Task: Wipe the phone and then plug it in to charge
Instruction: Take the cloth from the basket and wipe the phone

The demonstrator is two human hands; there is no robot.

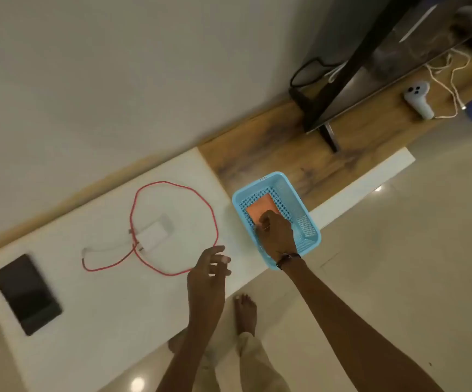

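A dark phone (27,294) lies flat at the left end of the white counter (110,321). A red charging cable (172,222) loops across the counter middle, joined to a white charger block (154,236). My right hand (275,236) reaches into a light blue plastic basket (308,224), fingers closed down on an orange cloth (260,209) lying in its bottom. Near the counter's front edge my left hand (208,275) hovers with its fingers spread and nothing in it, just right of the cable loop.
Beyond the basket is a wooden counter section (271,157) carrying a black monitor stand (330,108). A white controller (418,99) and white cords (452,80) lie at the far right. My bare feet (246,315) stand on the glossy tiled floor below the counter edge.
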